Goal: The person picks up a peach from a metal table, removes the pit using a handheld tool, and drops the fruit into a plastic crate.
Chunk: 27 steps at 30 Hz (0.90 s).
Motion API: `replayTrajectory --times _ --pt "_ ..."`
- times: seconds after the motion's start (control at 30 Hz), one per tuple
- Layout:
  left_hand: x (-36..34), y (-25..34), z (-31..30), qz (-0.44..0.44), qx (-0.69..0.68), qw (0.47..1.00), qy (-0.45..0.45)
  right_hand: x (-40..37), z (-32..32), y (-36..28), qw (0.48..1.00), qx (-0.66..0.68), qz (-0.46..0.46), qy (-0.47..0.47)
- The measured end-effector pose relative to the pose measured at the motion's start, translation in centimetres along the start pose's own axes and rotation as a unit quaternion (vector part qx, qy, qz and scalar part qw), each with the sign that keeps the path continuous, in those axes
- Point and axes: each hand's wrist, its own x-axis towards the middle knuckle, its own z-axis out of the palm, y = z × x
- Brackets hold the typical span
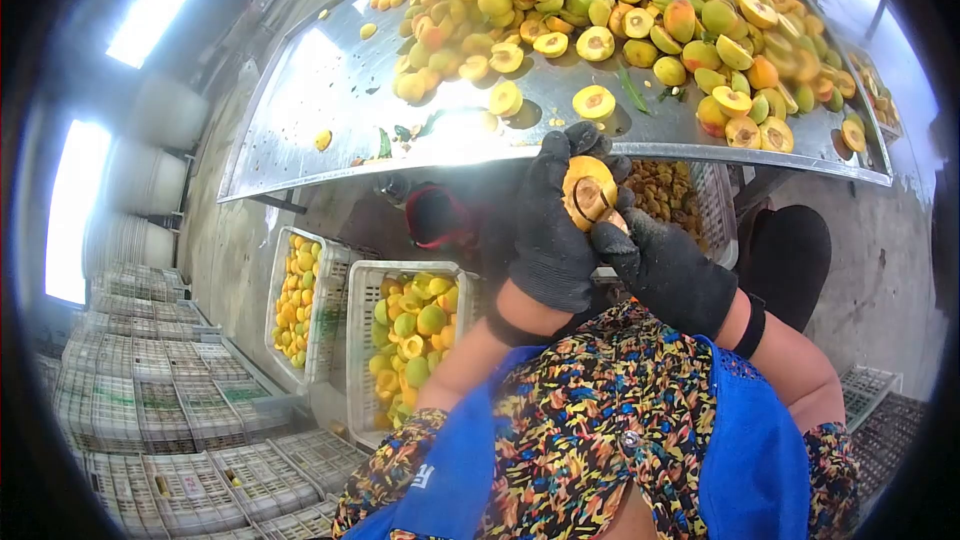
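Note:
Both hands wear dark gloves and meet just below the front edge of a metal table (pixel 300 155). My left hand (pixel 560 230) has its fingers wrapped round a halved yellow fruit (pixel 588 190), cut face up. My right hand (pixel 668 265) is closed against the fruit's lower right side, pinching a small tool with a light handle (pixel 614 221); a thin curved loop lies on the cut face. Beyond the hands, halved and whole fruits (pixel 595 43) are heaped on the table, with a halved fruit (pixel 594 102) near its edge.
Two crates of fruit, one white (pixel 357 365) and one further left (pixel 275 315), stand on the floor at left. A crate of brown pieces (pixel 722 200) is under the table. Stacked crates (pixel 150 390) fill the lower left. A dark-clad knee (pixel 795 250) shows at right.

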Motion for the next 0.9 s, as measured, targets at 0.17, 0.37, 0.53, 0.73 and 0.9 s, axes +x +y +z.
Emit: replayTrajectory --times 0.17,0.37,0.53,0.73,0.9 --pt "-0.7 0.5 0.5 0.137 0.180 0.974 -0.026 -0.1 0.6 -0.4 0.998 0.044 0.004 0.040" --pt "0.0 1.2 -1.5 0.200 0.300 0.926 -0.107 -0.6 0.5 -1.3 0.985 0.147 0.083 -0.026" --pt "0.3 1.0 -2.4 -0.093 0.007 0.984 -0.154 -0.2 -0.4 0.6 0.973 0.048 -0.194 -0.112" --pt "1.3 -0.2 -2.7 0.036 0.205 0.966 -0.151 0.6 2.1 1.4 0.956 0.084 -0.280 0.033" --pt "1.8 -0.2 -3.1 0.052 0.158 0.972 -0.168 0.0 -1.4 1.0 0.893 0.339 0.064 -0.288"
